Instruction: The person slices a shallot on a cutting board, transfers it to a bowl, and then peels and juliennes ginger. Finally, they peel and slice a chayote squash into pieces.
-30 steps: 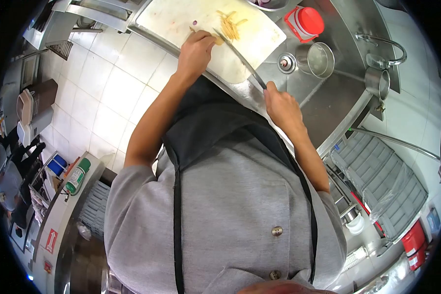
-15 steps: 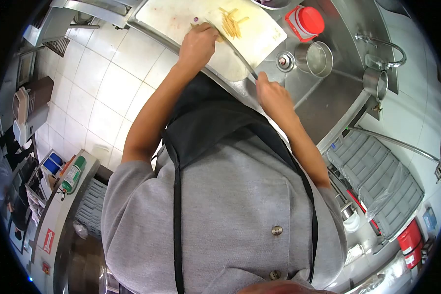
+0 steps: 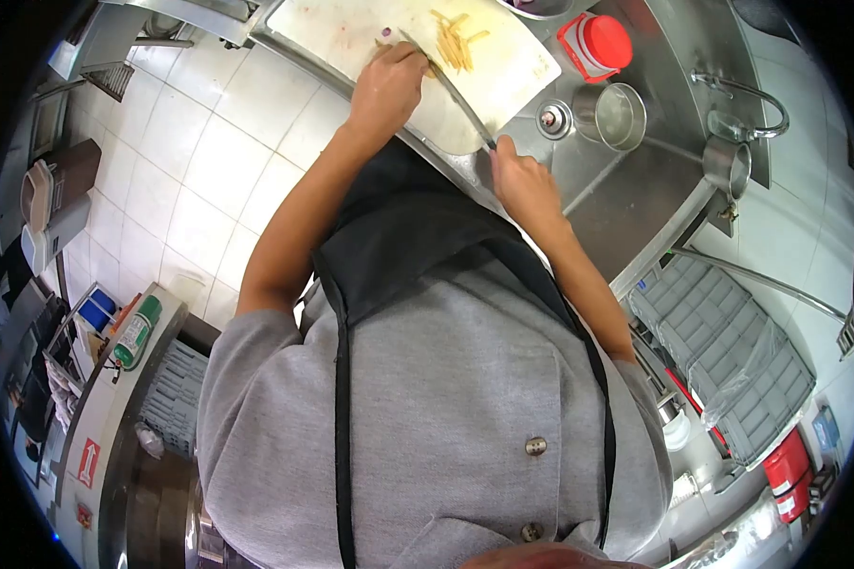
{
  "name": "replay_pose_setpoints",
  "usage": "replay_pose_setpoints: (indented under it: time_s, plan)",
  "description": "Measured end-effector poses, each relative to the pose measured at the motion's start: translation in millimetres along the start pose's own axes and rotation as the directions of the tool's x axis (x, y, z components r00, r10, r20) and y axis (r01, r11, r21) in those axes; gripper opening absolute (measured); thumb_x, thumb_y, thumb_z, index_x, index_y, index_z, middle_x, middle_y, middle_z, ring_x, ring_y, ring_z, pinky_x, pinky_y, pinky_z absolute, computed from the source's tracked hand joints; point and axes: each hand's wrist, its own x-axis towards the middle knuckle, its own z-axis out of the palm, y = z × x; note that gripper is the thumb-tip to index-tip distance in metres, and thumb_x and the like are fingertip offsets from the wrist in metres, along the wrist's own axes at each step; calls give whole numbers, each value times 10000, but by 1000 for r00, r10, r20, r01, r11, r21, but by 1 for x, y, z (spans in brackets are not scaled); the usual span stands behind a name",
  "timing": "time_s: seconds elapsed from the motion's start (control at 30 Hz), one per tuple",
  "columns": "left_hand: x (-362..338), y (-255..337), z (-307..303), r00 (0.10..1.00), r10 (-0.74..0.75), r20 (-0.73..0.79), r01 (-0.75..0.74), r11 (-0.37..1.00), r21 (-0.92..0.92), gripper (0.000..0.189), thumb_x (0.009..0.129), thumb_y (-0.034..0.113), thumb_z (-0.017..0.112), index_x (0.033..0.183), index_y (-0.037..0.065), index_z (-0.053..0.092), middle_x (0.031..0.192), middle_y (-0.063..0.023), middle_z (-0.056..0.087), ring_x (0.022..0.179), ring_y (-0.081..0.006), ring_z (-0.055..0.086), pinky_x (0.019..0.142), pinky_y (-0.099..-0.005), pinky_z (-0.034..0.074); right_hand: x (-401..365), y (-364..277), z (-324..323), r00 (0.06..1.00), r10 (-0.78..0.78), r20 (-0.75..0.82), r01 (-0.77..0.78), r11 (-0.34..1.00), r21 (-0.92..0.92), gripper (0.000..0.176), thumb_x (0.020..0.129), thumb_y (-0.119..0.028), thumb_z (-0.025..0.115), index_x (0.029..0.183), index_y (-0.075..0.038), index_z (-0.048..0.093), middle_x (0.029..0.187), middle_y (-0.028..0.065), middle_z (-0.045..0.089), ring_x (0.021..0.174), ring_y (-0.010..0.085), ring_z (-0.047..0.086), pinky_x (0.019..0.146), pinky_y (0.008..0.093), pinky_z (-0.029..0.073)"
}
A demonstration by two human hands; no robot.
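Note:
A white cutting board (image 3: 351,28) lies on the steel counter at the top of the view. On it sits a small pile of yellow strips (image 3: 457,43). My left hand (image 3: 385,87) presses down on a yellow piece at the board, mostly hidden under my fingers. My right hand (image 3: 524,186) grips the handle of a long knife (image 3: 455,92), whose blade slants across the board up to my left fingertips. A grey shirt and black apron fill the middle of the view.
A red-lidded container (image 3: 593,43), a steel cup (image 3: 620,114) and a sink drain (image 3: 552,119) sit right of the board. A faucet (image 3: 745,90) and steel pot (image 3: 726,163) stand further right. Grey crates (image 3: 731,346) lie below. A green can (image 3: 135,330) stands on a left counter.
My right hand has pushed the knife forward and up, so the blade tip now reaches my left fingers. My left hand has shifted slightly up on the board.

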Motion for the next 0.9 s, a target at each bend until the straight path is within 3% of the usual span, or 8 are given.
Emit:
replay_pose_setpoints:
  time_s: [0.27,0.47,0.7,0.77,0.9]
  plan:
    - [-4,1,-3,1000,18,-7,-18,1000,-4,48,833,36,662,869,25,693,915,-110,661,861,-342,628,748,-427,524,-20,-11,-41,998,15,69,-14,1000,-13,221,1014,-257,492,1012,-36,476,707,301,627,718,531,619,669,622,464]
    - [-3,2,-3,1000,5,-5,-5,1000,24,94,810,7,626,857,23,706,946,-104,667,904,-326,628,786,-417,530,3,-5,-1,1000,-13,-22,14,999,42,223,1013,-253,498,1010,-31,470,703,311,618,721,531,617,665,628,457]
    - [-7,2,-1,1000,10,-4,-10,999,43,96,807,11,614,838,41,700,936,-82,651,903,-311,622,779,-409,532,-14,-6,-33,998,-6,70,5,1000,22,228,1012,-252,506,994,-27,473,685,304,619,700,525,620,654,621,461]
    - [-7,2,-1,1000,13,-4,-13,999,52,93,805,12,616,838,43,698,934,-80,649,904,-310,621,778,-408,533,-8,-9,-27,995,-1,97,-2,1000,29,244,1017,-256,477,1007,-14,501,750,302,650,764,507,657,704,599,509]
    - [-9,6,-2,1000,0,-17,1,997,77,80,805,15,630,842,44,695,931,-80,647,898,-309,619,769,-413,534,3,-8,-7,1000,-19,22,18,999,38,246,1019,-264,474,1014,-20,505,754,290,659,761,496,662,686,588,514]
